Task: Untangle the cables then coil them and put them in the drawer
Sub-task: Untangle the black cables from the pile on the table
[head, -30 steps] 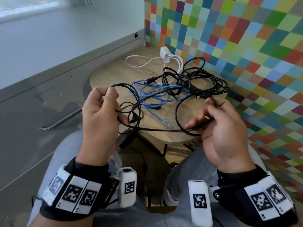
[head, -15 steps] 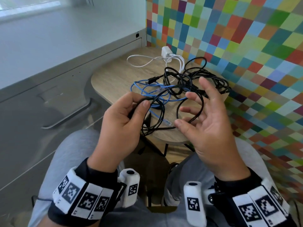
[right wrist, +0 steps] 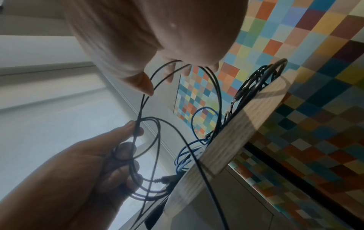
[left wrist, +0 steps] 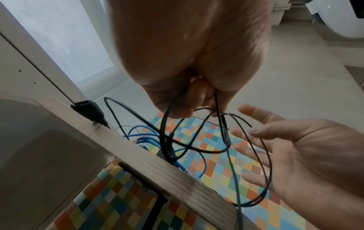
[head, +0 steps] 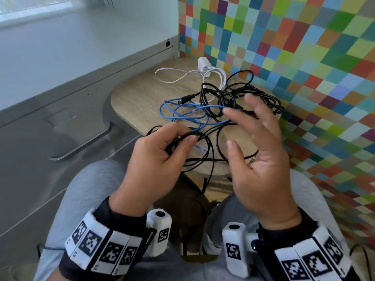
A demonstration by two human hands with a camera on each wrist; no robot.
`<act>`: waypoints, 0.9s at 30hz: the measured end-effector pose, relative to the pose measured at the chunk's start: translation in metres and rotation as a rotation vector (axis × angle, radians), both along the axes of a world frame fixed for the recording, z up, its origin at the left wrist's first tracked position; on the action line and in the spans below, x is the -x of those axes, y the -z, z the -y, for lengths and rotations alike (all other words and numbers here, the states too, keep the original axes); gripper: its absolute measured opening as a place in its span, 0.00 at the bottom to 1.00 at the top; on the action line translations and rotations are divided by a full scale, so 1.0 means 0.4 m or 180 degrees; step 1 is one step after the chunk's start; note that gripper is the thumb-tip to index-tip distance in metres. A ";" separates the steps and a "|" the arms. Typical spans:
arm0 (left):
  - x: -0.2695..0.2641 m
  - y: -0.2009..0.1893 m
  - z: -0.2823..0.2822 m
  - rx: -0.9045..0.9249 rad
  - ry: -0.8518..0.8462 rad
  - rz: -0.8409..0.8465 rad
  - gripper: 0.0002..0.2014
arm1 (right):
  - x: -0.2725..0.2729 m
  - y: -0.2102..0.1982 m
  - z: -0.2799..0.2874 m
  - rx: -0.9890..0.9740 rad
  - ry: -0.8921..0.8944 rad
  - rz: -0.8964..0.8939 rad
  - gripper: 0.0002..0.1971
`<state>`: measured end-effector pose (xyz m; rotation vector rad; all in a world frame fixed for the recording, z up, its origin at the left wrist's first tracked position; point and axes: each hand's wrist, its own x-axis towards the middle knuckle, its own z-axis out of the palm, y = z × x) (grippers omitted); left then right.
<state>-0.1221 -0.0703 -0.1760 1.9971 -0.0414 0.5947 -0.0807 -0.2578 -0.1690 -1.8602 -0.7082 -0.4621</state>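
Note:
My left hand (head: 178, 136) grips several loops of a thin black cable (head: 211, 159) between thumb and curled fingers, just in front of the small wooden table (head: 138, 98). The left wrist view shows the same loops (left wrist: 197, 149) hanging from that hand (left wrist: 197, 99). My right hand (head: 239, 122) is held up beside it with its fingers spread; one loop runs across the palm side of its fingers (left wrist: 254, 175). A blue network cable (head: 182, 112), a black cable tangle (head: 243, 92) and a white charger (head: 204, 64) with its lead lie on the table.
A grey cabinet with a shut drawer and a metal handle (head: 85, 142) stands to the left. A wall of coloured squares (head: 304, 57) borders the table behind and on the right. My knees are under the table's near edge.
The right hand let go of the black cable and spread its fingers, rising over the table. The left hand moved right and forward with the gathered loops.

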 end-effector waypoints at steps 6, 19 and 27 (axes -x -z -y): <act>0.002 -0.001 -0.002 0.0013 0.0052 0.0031 0.07 | -0.014 0.025 0.001 0.0210 0.0073 -0.0080 0.18; -0.025 -0.005 -0.061 0.0997 -0.1119 0.0325 0.09 | -0.088 0.015 0.044 -0.1611 0.0891 -0.1205 0.10; -0.028 -0.006 -0.059 0.1259 -0.1132 0.0366 0.08 | -0.112 0.027 0.061 -0.1596 0.0983 -0.1386 0.13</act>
